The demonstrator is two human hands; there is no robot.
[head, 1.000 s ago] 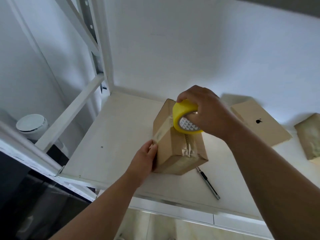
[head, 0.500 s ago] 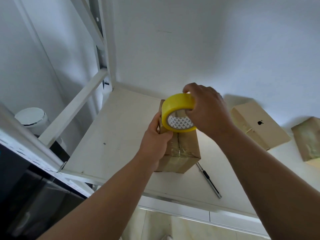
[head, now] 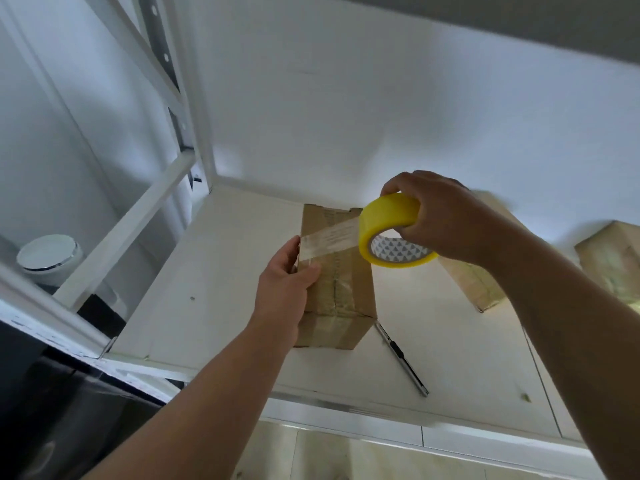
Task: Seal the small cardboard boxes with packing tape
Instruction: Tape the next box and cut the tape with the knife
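While the left hand [head: 284, 282] steadies the cardboard box [head: 341, 289] by its left edge, thumb laid on the top face and fingers [head: 294, 245] wrapped down the left side over the start of the tape, the right hand [head: 446, 216] is clamped on the yellow tape roll [head: 391, 226], thumb over the outer rim and fingers hooked into the core. This box sits on the white shelf [head: 225, 271], nearer its left edge than its right, with its long axis running from the front edge toward the back wall. A clear strip of tape [head: 329, 237] is stretched from the box's left edge across the far half of the top, crossing the short way and over the older taped seam that runs lengthwise.

What matters next is where the roll hangs: it is up off the cardboard, just over the box's right edge, so the strip rises from left to right and looks not yet stuck along its whole run. My reading is that the right hand, which is the nearer one, must bring the roll down past the right edge and onto the right side face, while the left keeps the box from sliding.

A utility knife [head: 401, 358] lies on the shelf just right of the box's near corner, pointing toward the front edge, within reach for cutting. Two more taped boxes [head: 481, 289] rest toward the right edge.
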